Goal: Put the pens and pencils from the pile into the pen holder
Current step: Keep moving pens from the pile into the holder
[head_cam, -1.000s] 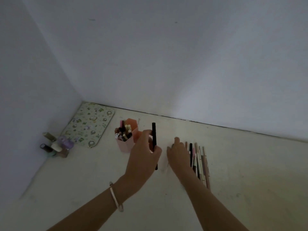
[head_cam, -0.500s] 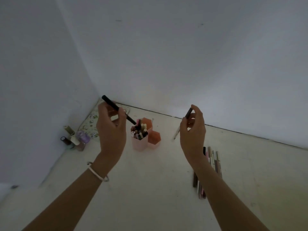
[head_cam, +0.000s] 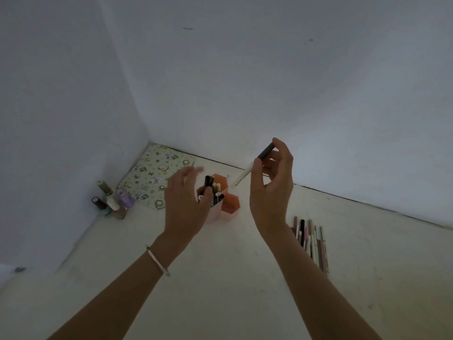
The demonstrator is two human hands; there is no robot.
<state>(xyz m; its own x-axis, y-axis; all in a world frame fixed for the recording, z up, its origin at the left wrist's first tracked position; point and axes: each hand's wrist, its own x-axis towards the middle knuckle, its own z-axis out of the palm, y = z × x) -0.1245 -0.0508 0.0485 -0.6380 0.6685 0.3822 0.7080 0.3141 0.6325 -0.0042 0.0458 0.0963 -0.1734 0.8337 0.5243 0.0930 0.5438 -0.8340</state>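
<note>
My left hand (head_cam: 186,204) hovers w/ fingers spread and empty, just in front of the pen holder (head_cam: 215,204), which stands near the back-left corner of the desk (head_cam: 220,290) and is already full of pens. My right hand (head_cam: 272,187) is raised and pinches a pen (head_cam: 255,165), white barrel w/ dark cap, btw thumb and fingers, tilted toward the holder. The pile (head_cam: 310,238) lies in a row at the right of the holder, well apart. Small bottles (head_cam: 110,200) stand by the left wall.

I see a patterned mat (head_cam: 157,175) lying in the corner, with small bottles (head_cam: 111,201) clustered just beside it against the wall (head_cam: 61,119).
</note>
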